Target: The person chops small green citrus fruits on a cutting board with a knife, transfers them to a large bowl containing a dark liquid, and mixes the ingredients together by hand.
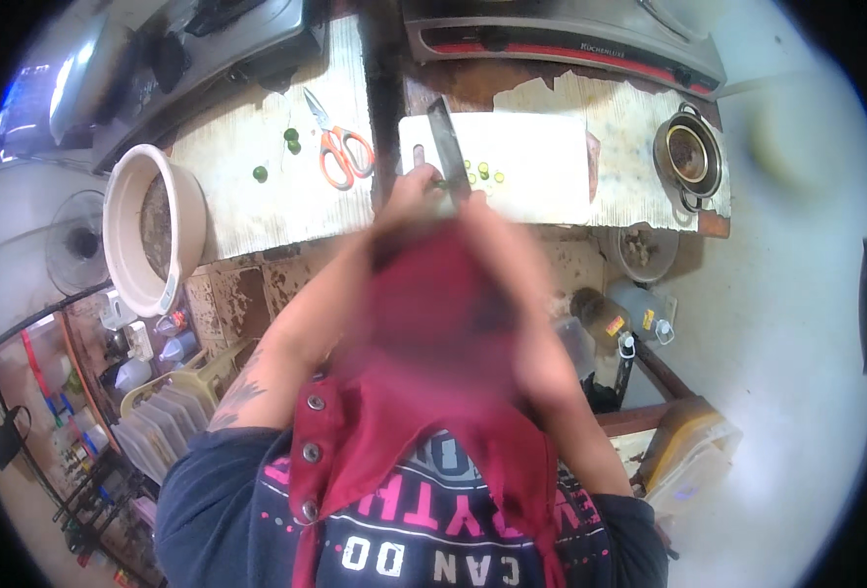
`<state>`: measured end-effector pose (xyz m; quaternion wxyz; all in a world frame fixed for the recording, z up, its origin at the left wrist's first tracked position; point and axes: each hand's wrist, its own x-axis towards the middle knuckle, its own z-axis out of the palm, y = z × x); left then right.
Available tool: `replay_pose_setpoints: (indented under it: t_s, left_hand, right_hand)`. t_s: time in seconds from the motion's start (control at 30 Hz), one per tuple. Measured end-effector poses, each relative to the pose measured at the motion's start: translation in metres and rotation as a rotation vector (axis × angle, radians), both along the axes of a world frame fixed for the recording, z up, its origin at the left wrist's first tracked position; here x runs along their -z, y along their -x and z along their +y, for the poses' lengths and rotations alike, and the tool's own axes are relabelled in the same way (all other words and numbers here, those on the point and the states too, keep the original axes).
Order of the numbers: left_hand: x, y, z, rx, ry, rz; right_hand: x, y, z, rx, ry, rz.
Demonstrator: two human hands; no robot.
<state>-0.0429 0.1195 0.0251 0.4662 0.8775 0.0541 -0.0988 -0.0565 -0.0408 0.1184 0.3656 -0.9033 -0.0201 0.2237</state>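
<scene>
My right hand [473,208] grips a knife with a broad dark blade [445,137], its tip pointing away from me over a white cutting board [541,147]. The handle is hidden in the hand. Just left of the blade, the closed fingers of my left hand [414,186] hold a small green fruit [442,183], mostly hidden. Right of the blade lie several cut green pieces [484,171] with pale yellow-green faces, like small limes. On the counter to the left are a few whole round green fruits [293,140]. Orange-handled scissors [340,152] lie between them and the board.
A pale plastic basin [190,211] stands at the counter's left end. To the right sits a small metal pot [689,152] with handles. A gas stove [570,44] is behind the board, and another stove [213,73] stands back left. Below the counter are bottles [639,306] and a plastic tub [646,253].
</scene>
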Motion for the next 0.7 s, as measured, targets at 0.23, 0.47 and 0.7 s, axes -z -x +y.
replay_pose_setpoints:
  t_s: [0.23, 0.47, 0.7]
  left_hand:
    - [-0.059, -0.009, 0.041, -0.617, 1.489, 0.357]
    - [-0.060, -0.014, 0.154, -0.931, 0.483, -0.005]
    - [-0.018, -0.014, 0.167, -0.742, -0.329, -0.368]
  right_hand:
    - [0.062, -0.002, 0.007, 0.151, 0.116, 0.054]
    - [0.088, 0.004, 0.009, -0.053, 0.234, -0.152]
    - [0.071, 0.003, 0.014, 0.011, 0.222, -0.128]
